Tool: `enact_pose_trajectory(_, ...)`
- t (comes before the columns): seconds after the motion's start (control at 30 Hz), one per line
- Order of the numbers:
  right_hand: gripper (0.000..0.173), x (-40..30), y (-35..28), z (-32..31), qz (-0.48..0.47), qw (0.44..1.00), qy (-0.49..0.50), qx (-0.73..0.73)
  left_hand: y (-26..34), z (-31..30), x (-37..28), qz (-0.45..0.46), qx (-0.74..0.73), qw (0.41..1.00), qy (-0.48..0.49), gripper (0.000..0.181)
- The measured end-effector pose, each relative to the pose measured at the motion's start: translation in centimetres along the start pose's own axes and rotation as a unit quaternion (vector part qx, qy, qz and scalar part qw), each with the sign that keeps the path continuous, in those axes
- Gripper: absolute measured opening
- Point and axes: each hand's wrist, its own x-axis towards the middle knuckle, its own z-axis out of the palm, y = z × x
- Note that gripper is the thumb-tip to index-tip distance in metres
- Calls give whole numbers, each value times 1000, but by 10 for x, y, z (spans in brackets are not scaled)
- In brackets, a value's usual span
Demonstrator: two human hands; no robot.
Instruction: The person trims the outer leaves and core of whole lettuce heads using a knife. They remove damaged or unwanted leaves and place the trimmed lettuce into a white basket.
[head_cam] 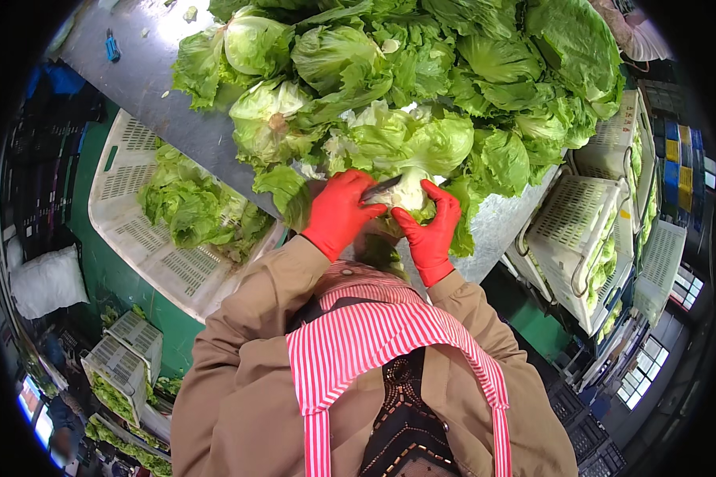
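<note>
My left hand (341, 210), in a red rubber glove, grips a knife whose dark blade (384, 187) points up and to the right. The blade lies against the pale stem end of a lettuce head (416, 186) at the table's near edge. My right hand (431, 229), gloved the same way, holds that head from the right with thumb and fingers spread around it. Loose green leaves hang on both sides of it. The knife's handle is hidden inside my left hand.
Heaped lettuce heads (334, 59) cover much of the metal table (173, 107). A blue cutter (112, 46) lies at the far left. Below the left edge stands a white crate (119, 203) with lettuce leaves (185, 197). Stacked crates (573, 214) are at the right. Another person's sleeve (644, 39) shows top right.
</note>
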Motion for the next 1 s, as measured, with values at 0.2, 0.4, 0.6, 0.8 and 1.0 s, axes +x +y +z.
enact_pose_trajectory(0.2,68,0,-3,1,-15,999,9,-39,5,-1,12,80,61,995,-24,28)
enact_pose_trajectory(0.4,66,3,-6,0,-2,1000,-15,-22,4,-8,15,99,67,991,-66,21)
enact_pose_trajectory(0.6,68,-2,-5,0,20,999,-39,0,-7,-4,5,4,-94,994,-55,21)
enact_pose_trajectory(0.8,66,-10,15,1,140,979,-36,142,-26,-3,11,-90,-312,945,-31,13)
enact_pose_trajectory(1.0,74,-4,17,-12,167,957,-37,234,-66,9,-22,-158,-271,949,41,34)
